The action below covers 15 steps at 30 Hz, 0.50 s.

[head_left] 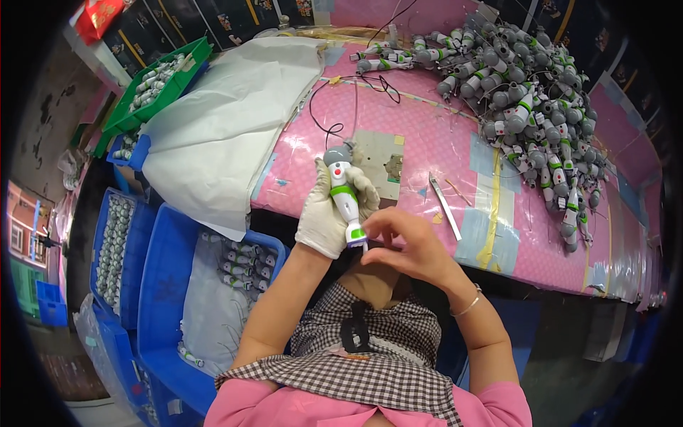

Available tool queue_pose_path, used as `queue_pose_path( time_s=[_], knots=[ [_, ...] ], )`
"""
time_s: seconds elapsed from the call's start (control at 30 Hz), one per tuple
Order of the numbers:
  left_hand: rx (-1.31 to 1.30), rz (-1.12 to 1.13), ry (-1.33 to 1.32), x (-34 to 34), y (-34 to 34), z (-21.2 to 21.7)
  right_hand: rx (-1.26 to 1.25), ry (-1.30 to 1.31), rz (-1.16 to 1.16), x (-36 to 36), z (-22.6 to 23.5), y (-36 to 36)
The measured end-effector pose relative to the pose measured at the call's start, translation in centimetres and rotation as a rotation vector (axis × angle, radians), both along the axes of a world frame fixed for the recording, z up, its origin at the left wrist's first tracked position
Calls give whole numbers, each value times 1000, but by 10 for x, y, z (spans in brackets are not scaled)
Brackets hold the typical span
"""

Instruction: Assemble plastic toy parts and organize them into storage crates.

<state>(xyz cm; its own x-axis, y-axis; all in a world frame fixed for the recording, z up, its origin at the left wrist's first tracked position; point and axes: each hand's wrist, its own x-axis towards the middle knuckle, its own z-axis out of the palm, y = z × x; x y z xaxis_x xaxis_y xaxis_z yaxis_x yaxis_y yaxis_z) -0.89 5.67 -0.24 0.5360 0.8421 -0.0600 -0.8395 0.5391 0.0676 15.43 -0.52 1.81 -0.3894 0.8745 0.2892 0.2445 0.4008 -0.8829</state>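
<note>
My left hand (323, 213), in a whitish work glove, is closed round a microphone-shaped toy (343, 191). It has a grey round head, a white body, green bands and a red button, and tilts with its head away from me. My bare right hand (409, 245) curls thumb and forefinger at the narrow lower end, near a small pale piece I cannot make out. A dark cord (334, 130) lies on the table by the toy's head. Right of my hands rests a slim metal tool (445, 206), like a craft knife, beside a thin stick (458, 192).
A large heap of similar toys (526, 107) covers the far right of the pink table (427, 128). A white sheet (220, 114) drapes its left side. Blue bins (160, 285) holding toys stand at my left; a green tray (117, 117) sits farther back.
</note>
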Motion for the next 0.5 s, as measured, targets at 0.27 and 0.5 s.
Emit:
queue_pose_path(
  time_s=[0.27, 0.5],
  knots=[
    [-47, -69, -281, -8, -8, -5, 623, -154, -111, -22, -37, -3],
    [-8, 112, 154, -5, -16, -2, 86, 57, 14, 1, -14, 4]
  ],
)
